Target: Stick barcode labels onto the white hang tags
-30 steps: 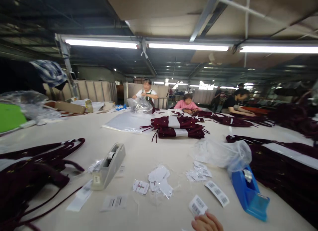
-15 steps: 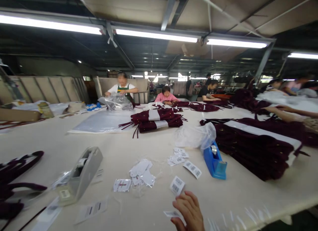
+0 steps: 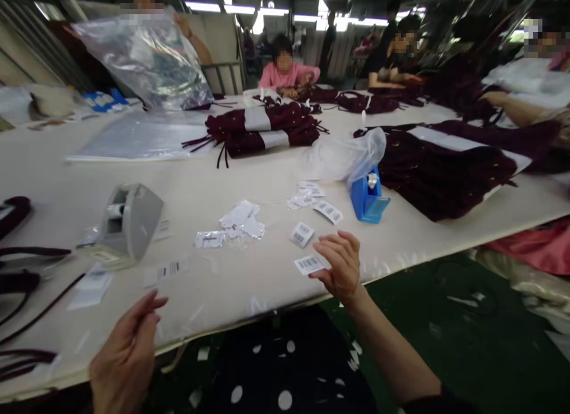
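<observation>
My right hand (image 3: 339, 264), above the table's front part, pinches a white barcode label (image 3: 307, 264) between thumb and fingers; its other fingers are loosely curled. Just beyond lies another barcode label (image 3: 302, 234), with a longer label (image 3: 328, 212) and a small heap of labels (image 3: 307, 194) behind. At the lower left, my left hand (image 3: 127, 348) is open and holds nothing, fingers stretched forward over the table edge. Nearest to it are a printed clear strip (image 3: 167, 272) and a grey tape dispenser (image 3: 133, 224). White tags (image 3: 244, 220) lie in a pile mid-table.
A blue tape dispenser (image 3: 369, 197) stands at right beside a crumpled clear bag (image 3: 338, 155). Dark maroon bundles with white bands (image 3: 267, 126) and a larger maroon stack (image 3: 445, 170) lie farther back. Maroon straps (image 3: 27, 283) are at left. Co-workers sit across; one lifts a plastic bag (image 3: 146, 57).
The view has tilted down. My left hand has come into view, and my right forearm now shows. Across the table, a co-worker has raised the plastic bag.
</observation>
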Action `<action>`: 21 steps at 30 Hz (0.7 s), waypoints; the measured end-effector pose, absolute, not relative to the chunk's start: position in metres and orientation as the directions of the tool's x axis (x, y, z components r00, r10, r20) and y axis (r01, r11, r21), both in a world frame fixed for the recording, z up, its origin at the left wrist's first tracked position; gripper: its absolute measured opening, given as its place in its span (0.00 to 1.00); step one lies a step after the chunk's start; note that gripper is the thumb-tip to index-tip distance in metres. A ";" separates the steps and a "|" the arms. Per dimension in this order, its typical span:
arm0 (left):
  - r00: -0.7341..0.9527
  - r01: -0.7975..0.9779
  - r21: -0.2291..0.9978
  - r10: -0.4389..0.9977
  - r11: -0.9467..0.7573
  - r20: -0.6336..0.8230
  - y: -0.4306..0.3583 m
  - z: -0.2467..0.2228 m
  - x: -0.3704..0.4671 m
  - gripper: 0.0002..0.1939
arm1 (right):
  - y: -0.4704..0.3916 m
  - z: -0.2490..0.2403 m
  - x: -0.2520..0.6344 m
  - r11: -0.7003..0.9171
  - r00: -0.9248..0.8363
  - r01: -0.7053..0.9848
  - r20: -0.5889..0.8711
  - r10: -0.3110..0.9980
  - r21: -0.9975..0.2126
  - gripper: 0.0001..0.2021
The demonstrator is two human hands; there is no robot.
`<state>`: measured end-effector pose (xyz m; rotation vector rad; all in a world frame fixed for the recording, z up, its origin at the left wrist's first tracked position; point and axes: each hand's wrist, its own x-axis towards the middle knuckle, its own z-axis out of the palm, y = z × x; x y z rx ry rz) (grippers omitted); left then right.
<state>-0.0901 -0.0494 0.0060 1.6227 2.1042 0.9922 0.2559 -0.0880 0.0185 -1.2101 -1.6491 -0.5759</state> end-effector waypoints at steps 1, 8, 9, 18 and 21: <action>-0.225 0.639 0.766 0.970 0.072 0.096 -0.048 0.012 -0.071 0.16 | -0.088 0.020 0.257 0.387 -0.040 0.909 0.895 0.444 -0.151 0.18; 0.516 -0.023 0.847 0.732 0.531 -0.445 -0.049 0.049 0.058 0.12 | -0.092 0.022 0.257 0.441 -0.137 0.894 0.884 0.448 -0.085 0.17; 0.568 -0.051 0.815 0.688 0.577 -0.451 -0.049 0.051 0.068 0.12 | -0.092 0.021 0.257 0.439 -0.150 0.895 0.878 0.455 -0.075 0.16; 0.689 -0.050 0.654 0.500 0.754 -0.524 -0.037 0.049 0.091 0.11 | -0.086 0.007 0.258 0.530 -0.160 0.830 0.838 0.522 -0.172 0.22; 0.694 -0.023 0.642 0.475 0.766 -0.541 -0.035 0.049 0.091 0.10 | -0.082 0.002 0.253 0.608 -0.109 0.711 0.799 0.592 -0.353 0.30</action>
